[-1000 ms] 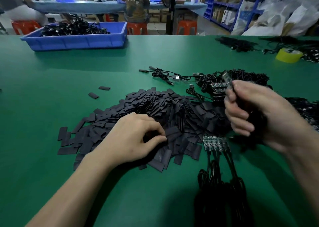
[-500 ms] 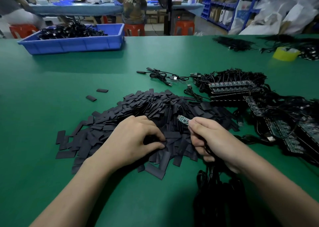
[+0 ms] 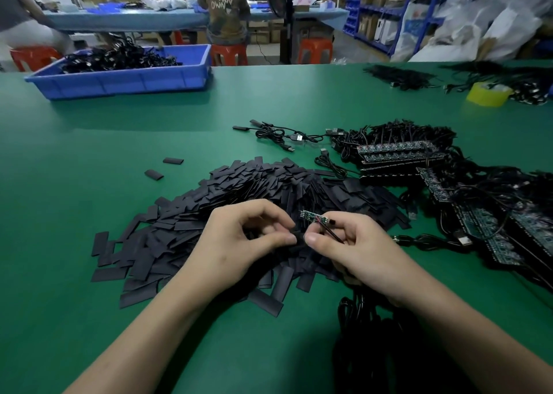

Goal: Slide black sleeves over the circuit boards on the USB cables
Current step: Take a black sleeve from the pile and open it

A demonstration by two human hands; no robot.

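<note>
A big heap of flat black sleeves [image 3: 245,202] covers the middle of the green table [image 3: 119,154]. My left hand [image 3: 239,244] is lifted a little above the heap and pinches one black sleeve [image 3: 299,239] between thumb and forefinger. My right hand [image 3: 359,250] meets it thumb to thumb and holds a small green circuit board [image 3: 311,216] by its red and black wires, the board pointing left above the sleeve. The board's black cable runs down under my right wrist into a dark bundle of cables [image 3: 374,348].
Rows of circuit boards with coiled USB cables [image 3: 401,151] lie to the right of the heap. Loose cables [image 3: 281,134] lie behind the heap. A blue bin [image 3: 125,79] with cables stands far left; a yellow tape roll [image 3: 489,94] sits far right. Two stray sleeves [image 3: 163,167] lie left.
My right hand came down from the board stacks to the heap with one board. My left hand lifted off the heap with a sleeve, and the two hands met.
</note>
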